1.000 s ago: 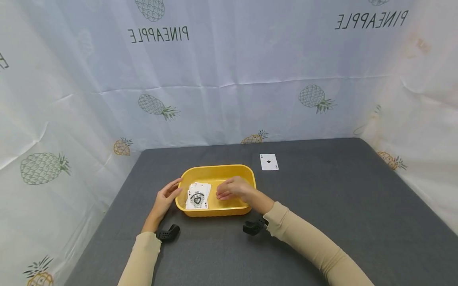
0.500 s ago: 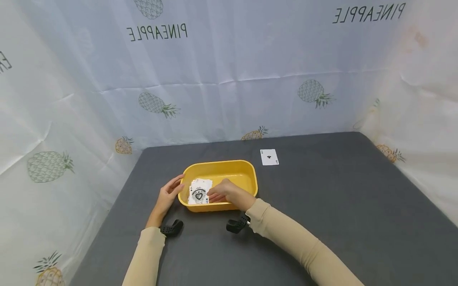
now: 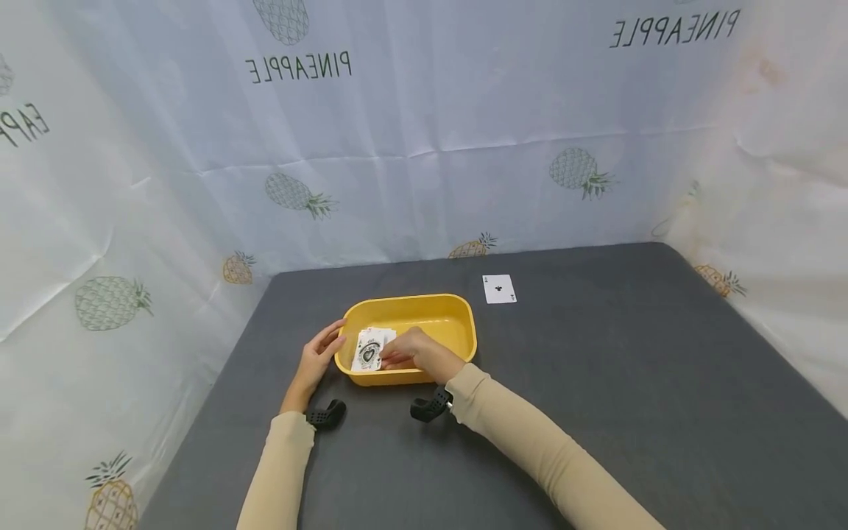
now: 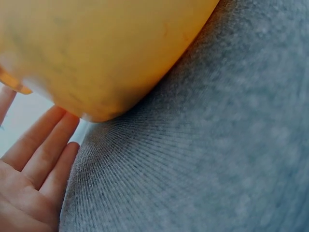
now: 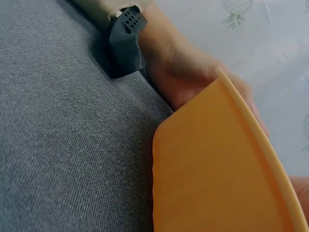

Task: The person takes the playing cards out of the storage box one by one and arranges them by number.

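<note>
A yellow plastic tray [image 3: 424, 298] sits on the grey cloth, a loose pile of playing cards in its left part. Faced up on top of the pile is an ace of spades [image 3: 367, 352]. The right hand [image 3: 417, 350] reaches over the near rim into the tray, its bent fingertips pinching that ace at its lower right corner. Around the tray's left end, the left hand [image 3: 319, 361] rests with fingers spread against the outer wall; the left wrist view shows these fingers [image 4: 43, 150] mostly straight. In the right wrist view, the tray wall hides the right fingertips.
Another ace, of clubs [image 3: 499, 289], lies face up on the grey cloth [image 3: 596, 353] behind and right of the tray. A pineapple-print curtain [image 3: 424, 169] hangs behind and along the sides. Each wrist wears a black camera mount [image 3: 430, 405].
The right hand has moved left inside the tray, from its bare middle to the pile, and now has the ace's corner between its fingertips. The left hand keeps its place at the tray's end.
</note>
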Action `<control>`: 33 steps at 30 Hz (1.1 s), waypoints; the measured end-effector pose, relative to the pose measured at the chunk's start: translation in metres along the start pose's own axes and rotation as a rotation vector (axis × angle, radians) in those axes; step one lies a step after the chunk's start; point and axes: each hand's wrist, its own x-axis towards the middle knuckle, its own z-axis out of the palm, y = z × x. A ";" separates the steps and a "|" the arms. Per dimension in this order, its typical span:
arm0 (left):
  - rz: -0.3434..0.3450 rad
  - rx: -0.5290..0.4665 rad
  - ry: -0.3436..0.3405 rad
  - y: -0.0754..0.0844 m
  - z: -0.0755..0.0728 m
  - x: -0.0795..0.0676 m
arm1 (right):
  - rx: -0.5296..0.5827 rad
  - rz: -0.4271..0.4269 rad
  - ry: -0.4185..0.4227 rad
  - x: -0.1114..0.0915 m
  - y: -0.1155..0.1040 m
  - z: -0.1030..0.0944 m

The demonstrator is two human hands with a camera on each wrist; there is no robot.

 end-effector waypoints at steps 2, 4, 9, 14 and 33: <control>-0.006 0.003 0.001 0.000 0.000 0.000 | 0.003 0.003 -0.021 0.001 -0.001 0.001; 0.007 0.010 0.005 -0.004 0.000 0.002 | -0.001 0.006 -0.030 0.002 -0.001 0.001; 0.040 0.024 0.027 -0.005 -0.002 -0.001 | -0.028 0.008 -0.019 0.005 0.001 0.005; 0.025 0.050 0.029 -0.007 -0.004 -0.003 | -0.041 -0.004 -0.019 0.004 0.004 0.008; 0.038 0.054 0.022 -0.009 -0.001 0.001 | -0.065 -0.236 0.004 -0.015 0.003 -0.019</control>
